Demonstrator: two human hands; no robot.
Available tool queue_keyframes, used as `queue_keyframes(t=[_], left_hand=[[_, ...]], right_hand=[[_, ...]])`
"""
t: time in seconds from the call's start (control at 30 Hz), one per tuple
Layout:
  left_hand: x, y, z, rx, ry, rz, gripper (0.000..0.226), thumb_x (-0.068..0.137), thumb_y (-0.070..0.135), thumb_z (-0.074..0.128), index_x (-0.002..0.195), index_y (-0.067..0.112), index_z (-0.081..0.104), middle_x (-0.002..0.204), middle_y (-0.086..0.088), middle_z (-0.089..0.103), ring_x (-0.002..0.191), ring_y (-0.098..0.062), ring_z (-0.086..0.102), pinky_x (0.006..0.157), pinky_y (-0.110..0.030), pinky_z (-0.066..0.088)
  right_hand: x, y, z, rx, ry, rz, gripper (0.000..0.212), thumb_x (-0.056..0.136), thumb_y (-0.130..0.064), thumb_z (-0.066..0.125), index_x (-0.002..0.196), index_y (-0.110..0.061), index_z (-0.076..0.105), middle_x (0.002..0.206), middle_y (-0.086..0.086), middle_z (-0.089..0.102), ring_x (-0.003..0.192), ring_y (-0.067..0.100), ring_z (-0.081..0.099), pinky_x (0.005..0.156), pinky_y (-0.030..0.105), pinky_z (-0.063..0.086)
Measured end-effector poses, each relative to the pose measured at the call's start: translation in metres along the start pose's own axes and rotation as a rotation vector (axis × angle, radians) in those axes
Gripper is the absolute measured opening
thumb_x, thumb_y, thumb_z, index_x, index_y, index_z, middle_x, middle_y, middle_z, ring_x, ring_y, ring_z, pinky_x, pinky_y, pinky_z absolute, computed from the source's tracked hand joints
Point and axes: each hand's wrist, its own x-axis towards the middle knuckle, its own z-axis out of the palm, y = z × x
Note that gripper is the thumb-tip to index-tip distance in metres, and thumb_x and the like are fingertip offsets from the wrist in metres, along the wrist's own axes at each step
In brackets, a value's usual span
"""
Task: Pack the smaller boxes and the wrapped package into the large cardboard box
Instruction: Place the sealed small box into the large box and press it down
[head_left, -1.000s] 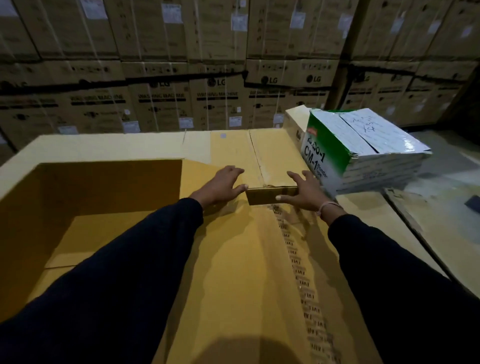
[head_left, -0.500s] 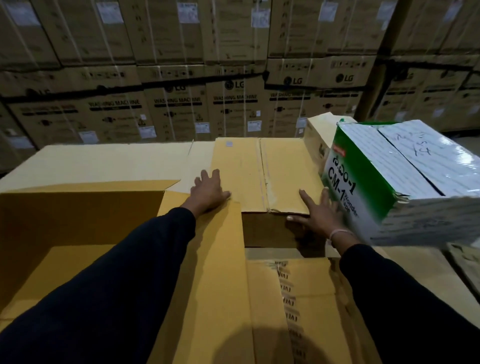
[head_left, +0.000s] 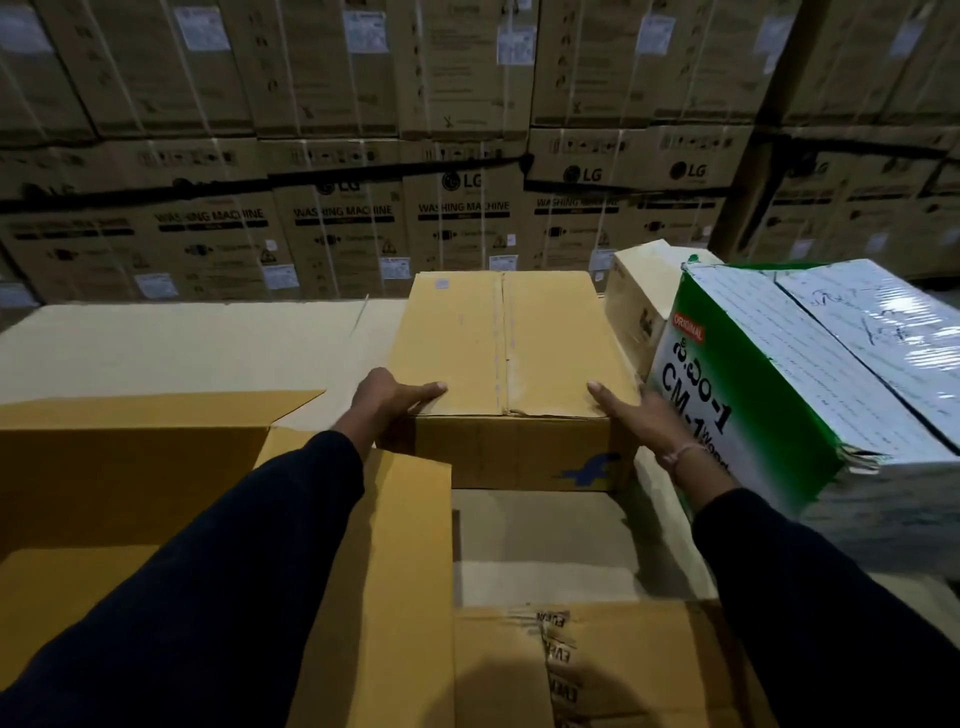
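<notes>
1. Both hands clamp one of the smaller boxes, a plain brown carton (head_left: 498, 353) with a taped centre seam; the left hand (head_left: 387, 402) wraps its near left corner with the thumb lying on the lid, and the right hand (head_left: 631, 421) presses flat against its near right edge
2. Gripping opposite corners looks chosen to share the weight and keep the carton level for a lift or a slide
3. The carton sits on a cardboard surface beyond the large cardboard box (head_left: 119, 467), which stands open at lower left with its flap (head_left: 384, 571) folded out under the left sleeve, so the opening is near and unobstructed
4. The wrapped package (head_left: 810, 374), green and white under shiny film, lies just to the right of the carton, close against the right wrist; a pale small box (head_left: 636, 301) stands behind it
5. Both wait outside the large box, so packing seems barely begun
6. Stacked washing machine cartons (head_left: 462, 218) wall off the background
</notes>
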Motion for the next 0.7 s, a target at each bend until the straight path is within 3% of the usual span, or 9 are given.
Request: queue_keyframes(t=[0.07,0.2,0.4,0.53,0.7], left_hand=[[0.000,0.005,0.001,0.012,0.022,0.017,0.074,0.069,0.062,0.086,0.106,0.008,0.052,0.115,-0.013,0.066,0.096,-0.027,0.059,0.079,-0.040,0.054],[-0.006,0.036,-0.014,0.124,0.129,0.098,0.080,0.068,0.074,0.079,0.109,0.013,0.047,0.104,-0.005,0.058,0.090,-0.026,0.056,0.067,-0.036,0.044],[-0.004,0.066,-0.056,0.121,0.194,0.211,0.094,0.063,0.084,0.074,0.124,0.015,0.056,0.115,-0.005,0.065,0.100,-0.028,0.062,0.069,-0.035,0.045],[-0.019,0.070,-0.083,0.054,0.236,0.282,0.097,0.062,0.085,0.073,0.128,0.016,0.055,0.121,-0.006,0.066,0.105,-0.029,0.063,0.074,-0.037,0.051],[-0.054,0.077,-0.125,-0.066,0.239,0.365,0.101,0.059,0.083,0.076,0.130,0.016,0.051,0.125,-0.006,0.061,0.110,-0.029,0.062,0.088,-0.049,0.057]], right_hand=[[-0.001,0.010,0.003,0.082,-0.013,0.048,0.129,0.056,-0.088,0.079,0.160,-0.027,0.035,0.163,0.005,0.041,0.146,0.032,0.041,0.118,0.057,0.038],[0.003,0.002,0.002,0.246,-0.006,0.053,0.123,0.049,-0.081,0.088,0.154,-0.033,0.045,0.149,0.003,0.055,0.132,0.030,0.053,0.109,0.057,0.048],[0.000,-0.028,-0.018,0.348,0.074,-0.005,0.121,0.042,-0.083,0.089,0.146,-0.032,0.057,0.141,0.000,0.064,0.127,0.025,0.060,0.106,0.052,0.052],[-0.045,-0.078,-0.036,0.353,0.109,-0.141,0.084,0.066,-0.065,0.089,0.137,-0.028,0.065,0.128,-0.002,0.067,0.117,0.022,0.061,0.098,0.039,0.052],[-0.094,-0.124,-0.060,0.341,0.195,-0.227,0.082,0.078,-0.056,0.085,0.149,-0.031,0.055,0.129,-0.003,0.056,0.117,0.020,0.051,0.095,0.036,0.045]])
